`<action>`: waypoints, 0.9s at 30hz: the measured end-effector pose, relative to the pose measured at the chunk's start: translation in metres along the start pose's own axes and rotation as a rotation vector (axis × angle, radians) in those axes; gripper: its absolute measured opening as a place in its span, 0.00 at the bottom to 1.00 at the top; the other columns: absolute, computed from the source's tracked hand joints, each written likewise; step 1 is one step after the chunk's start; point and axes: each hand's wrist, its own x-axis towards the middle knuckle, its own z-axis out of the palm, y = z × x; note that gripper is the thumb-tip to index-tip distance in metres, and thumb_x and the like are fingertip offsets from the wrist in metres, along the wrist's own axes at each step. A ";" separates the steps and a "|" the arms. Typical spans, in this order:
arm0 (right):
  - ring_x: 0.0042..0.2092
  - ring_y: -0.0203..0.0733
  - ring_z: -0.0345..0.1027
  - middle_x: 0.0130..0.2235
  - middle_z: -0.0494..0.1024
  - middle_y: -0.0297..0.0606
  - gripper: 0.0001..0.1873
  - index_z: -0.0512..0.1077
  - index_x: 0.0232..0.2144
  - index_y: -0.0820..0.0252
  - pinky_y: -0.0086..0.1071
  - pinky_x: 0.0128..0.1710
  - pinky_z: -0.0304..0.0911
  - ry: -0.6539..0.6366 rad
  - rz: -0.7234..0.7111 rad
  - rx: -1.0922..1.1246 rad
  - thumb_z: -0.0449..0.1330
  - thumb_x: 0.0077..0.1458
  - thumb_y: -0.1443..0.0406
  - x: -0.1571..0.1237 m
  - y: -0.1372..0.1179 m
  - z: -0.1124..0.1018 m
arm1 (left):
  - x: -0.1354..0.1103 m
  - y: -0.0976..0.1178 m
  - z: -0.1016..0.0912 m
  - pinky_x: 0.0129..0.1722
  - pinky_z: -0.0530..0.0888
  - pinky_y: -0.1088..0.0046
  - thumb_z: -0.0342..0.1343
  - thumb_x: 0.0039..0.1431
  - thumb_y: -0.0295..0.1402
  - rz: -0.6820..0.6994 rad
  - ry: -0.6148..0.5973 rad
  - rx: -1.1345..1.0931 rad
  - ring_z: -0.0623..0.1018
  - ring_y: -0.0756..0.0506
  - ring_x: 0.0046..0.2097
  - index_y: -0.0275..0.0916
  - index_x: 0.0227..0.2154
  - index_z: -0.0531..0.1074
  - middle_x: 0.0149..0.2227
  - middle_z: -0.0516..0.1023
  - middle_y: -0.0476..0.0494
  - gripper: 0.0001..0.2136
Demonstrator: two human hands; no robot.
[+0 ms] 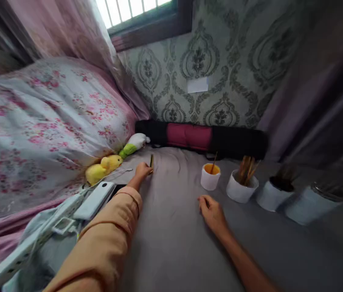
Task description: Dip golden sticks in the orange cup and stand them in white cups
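Note:
My left hand (142, 171), below an orange sleeve, reaches forward on the grey sheet. Its fingers are closed at a small bunch of thin golden-brown sticks (152, 161); the exact grip is partly hidden. My right hand (212, 213) rests low over the sheet with its fingers curled together, and nothing shows in them. Just beyond it stands a white cup (209, 181) with an orange inside and a single thin stick (214, 161) leaning up in it. To the right of that, a wider white cup (241, 192) holds several similar sticks (247, 170).
Two more white containers (273, 198) (311, 207) with dark thin items stand at the right. A long black and maroon bag (189, 136) lies along the wall. Yellow (103, 168) and white-green (135, 144) plush toys, a white power bank (95, 199) and a power strip (28, 247) are at the left.

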 end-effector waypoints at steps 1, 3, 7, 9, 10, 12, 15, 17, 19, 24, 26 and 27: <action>0.24 0.35 0.61 0.22 0.69 0.34 0.16 0.69 0.27 0.62 0.26 0.25 0.54 0.004 0.003 0.003 0.46 0.54 0.59 -0.001 0.000 0.000 | 0.000 0.001 0.000 0.27 0.64 0.76 0.54 0.43 0.36 -0.001 0.001 0.003 0.74 0.45 0.31 0.34 0.22 0.72 0.21 0.73 0.41 0.09; 0.24 0.35 0.61 0.22 0.69 0.34 0.16 0.69 0.28 0.62 0.26 0.25 0.54 0.009 0.009 0.008 0.46 0.54 0.59 -0.001 0.000 0.000 | 0.000 0.002 0.001 0.27 0.64 0.76 0.55 0.42 0.34 -0.004 0.004 0.007 0.74 0.45 0.31 0.34 0.22 0.72 0.22 0.74 0.40 0.08; 0.23 0.35 0.61 0.21 0.69 0.34 0.17 0.69 0.28 0.62 0.26 0.24 0.54 0.013 0.022 0.012 0.45 0.54 0.58 -0.002 0.000 0.001 | 0.001 0.002 0.002 0.28 0.65 0.76 0.56 0.40 0.31 -0.016 0.013 0.003 0.74 0.45 0.32 0.34 0.23 0.72 0.23 0.74 0.40 0.06; 0.23 0.35 0.61 0.20 0.68 0.35 0.18 0.70 0.28 0.62 0.26 0.24 0.54 0.015 0.028 0.016 0.45 0.53 0.57 -0.001 0.001 0.002 | 0.002 0.001 0.003 0.28 0.65 0.76 0.57 0.40 0.30 -0.023 0.018 -0.005 0.74 0.45 0.32 0.34 0.23 0.72 0.24 0.74 0.40 0.05; 0.23 0.35 0.61 0.20 0.69 0.35 0.18 0.70 0.28 0.62 0.26 0.24 0.54 0.016 0.030 0.019 0.45 0.53 0.58 -0.001 0.001 0.002 | 0.003 0.001 0.004 0.28 0.66 0.76 0.57 0.40 0.30 -0.026 0.020 -0.009 0.74 0.45 0.32 0.34 0.23 0.72 0.24 0.74 0.40 0.05; 0.23 0.35 0.62 0.21 0.69 0.35 0.18 0.70 0.29 0.63 0.26 0.24 0.54 0.017 0.037 0.024 0.45 0.53 0.58 -0.001 0.002 0.002 | 0.003 0.001 0.005 0.28 0.66 0.75 0.58 0.39 0.30 -0.033 0.025 -0.014 0.74 0.44 0.32 0.34 0.22 0.72 0.24 0.74 0.39 0.05; 0.23 0.35 0.62 0.21 0.69 0.35 0.18 0.70 0.29 0.63 0.26 0.24 0.54 0.013 0.042 0.027 0.46 0.53 0.58 -0.001 0.002 0.002 | 0.004 0.000 0.006 0.29 0.66 0.74 0.58 0.38 0.29 -0.048 0.031 -0.019 0.74 0.44 0.32 0.34 0.21 0.71 0.23 0.74 0.39 0.04; 0.23 0.35 0.62 0.21 0.70 0.35 0.18 0.70 0.29 0.63 0.26 0.24 0.54 0.012 0.034 0.029 0.46 0.53 0.58 0.000 0.002 0.002 | 0.005 -0.001 0.006 0.28 0.66 0.74 0.58 0.38 0.29 -0.056 0.036 -0.018 0.74 0.44 0.32 0.35 0.22 0.71 0.23 0.74 0.40 0.04; 0.23 0.35 0.62 0.20 0.70 0.35 0.18 0.71 0.29 0.63 0.26 0.24 0.54 0.022 0.029 0.027 0.46 0.53 0.58 0.000 0.002 0.003 | 0.005 -0.001 0.007 0.29 0.66 0.75 0.57 0.39 0.28 -0.056 0.037 -0.014 0.74 0.44 0.32 0.35 0.23 0.72 0.23 0.74 0.40 0.04; 0.23 0.34 0.61 0.22 0.71 0.36 0.18 0.71 0.28 0.63 0.25 0.24 0.54 0.065 0.012 0.032 0.46 0.53 0.59 -0.002 0.000 0.004 | 0.003 0.002 0.005 0.29 0.66 0.73 0.56 0.40 0.29 -0.044 0.015 0.017 0.74 0.43 0.32 0.34 0.22 0.71 0.24 0.74 0.39 0.04; 0.23 0.34 0.61 0.21 0.70 0.35 0.18 0.71 0.28 0.63 0.25 0.24 0.54 0.049 0.023 0.031 0.45 0.53 0.59 -0.003 -0.001 0.003 | 0.003 0.003 0.004 0.31 0.66 0.72 0.55 0.41 0.29 -0.036 0.023 0.038 0.73 0.42 0.34 0.34 0.24 0.72 0.26 0.74 0.37 0.05; 0.23 0.34 0.61 0.21 0.70 0.35 0.17 0.71 0.28 0.63 0.25 0.24 0.54 0.055 0.025 0.026 0.45 0.53 0.60 -0.003 -0.001 0.003 | 0.002 0.003 0.003 0.31 0.66 0.72 0.55 0.41 0.29 -0.032 0.024 0.044 0.73 0.42 0.35 0.34 0.25 0.72 0.27 0.74 0.37 0.06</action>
